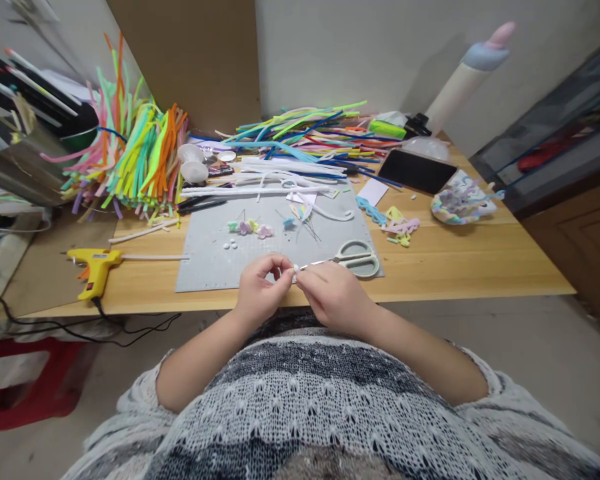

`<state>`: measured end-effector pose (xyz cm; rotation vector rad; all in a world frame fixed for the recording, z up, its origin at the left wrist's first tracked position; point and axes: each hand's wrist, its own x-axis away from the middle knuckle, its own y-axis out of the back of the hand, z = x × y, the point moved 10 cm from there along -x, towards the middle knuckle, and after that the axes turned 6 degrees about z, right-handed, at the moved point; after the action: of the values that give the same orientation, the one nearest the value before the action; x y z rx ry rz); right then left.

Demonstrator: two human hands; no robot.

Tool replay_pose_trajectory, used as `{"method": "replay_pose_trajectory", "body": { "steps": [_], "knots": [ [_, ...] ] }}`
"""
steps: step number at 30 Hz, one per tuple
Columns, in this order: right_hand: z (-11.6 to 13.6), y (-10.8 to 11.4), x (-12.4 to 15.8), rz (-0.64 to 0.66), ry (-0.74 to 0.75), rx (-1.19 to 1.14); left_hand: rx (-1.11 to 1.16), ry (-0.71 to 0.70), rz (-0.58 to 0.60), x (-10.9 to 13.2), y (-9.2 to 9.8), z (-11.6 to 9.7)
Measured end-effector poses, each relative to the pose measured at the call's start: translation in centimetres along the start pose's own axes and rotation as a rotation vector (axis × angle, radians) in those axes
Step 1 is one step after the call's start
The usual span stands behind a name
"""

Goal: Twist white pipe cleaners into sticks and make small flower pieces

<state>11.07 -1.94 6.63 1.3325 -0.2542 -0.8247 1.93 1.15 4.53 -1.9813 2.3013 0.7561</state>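
Note:
My left hand (263,285) and my right hand (334,295) meet over the front edge of the grey cutting mat (205,267). Between their pinched fingertips is a small white piece (295,268), too small to make out fully. Scissors with pale grey handles (358,259) lie on the mat just behind my right hand, their blades partly hidden by it. Beyond my hands sit small pastel flowers (243,228) on thin wires and a blue flower (289,223). Several white beads or dots (230,245) lie close to my left hand.
A yellow glue gun (98,267) lies at the left, its cable (130,330) hanging off the edge. Bundles of coloured pipe cleaners (145,157) fill the back. White pipe cleaners (260,191) cross the mat. A phone (418,171) and pastel scraps (401,227) are at right.

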Motion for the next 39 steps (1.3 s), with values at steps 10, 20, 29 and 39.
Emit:
{"method": "replay_pose_trajectory", "body": {
  "steps": [10,20,29,39],
  "knots": [
    [-1.6,2.6,-0.4,-0.015,0.038,-0.171,-0.168,-0.143,0.286,-0.2,-1.7,-2.6],
    [-2.9,-4.9,-0.2,0.240,-0.372,-1.607,0.064,-0.298,0.210,0.2,-0.7,-3.6],
    [0.4,-9.0,2.0,0.603,-0.622,-2.239,-0.049,-0.400,0.185,0.7,-1.1,-4.3],
    [-2.8,-7.1,1.6,0.098,-0.652,-1.802,-0.497,-0.571,0.105,2.2,-0.9,-5.2]
  ]
}}
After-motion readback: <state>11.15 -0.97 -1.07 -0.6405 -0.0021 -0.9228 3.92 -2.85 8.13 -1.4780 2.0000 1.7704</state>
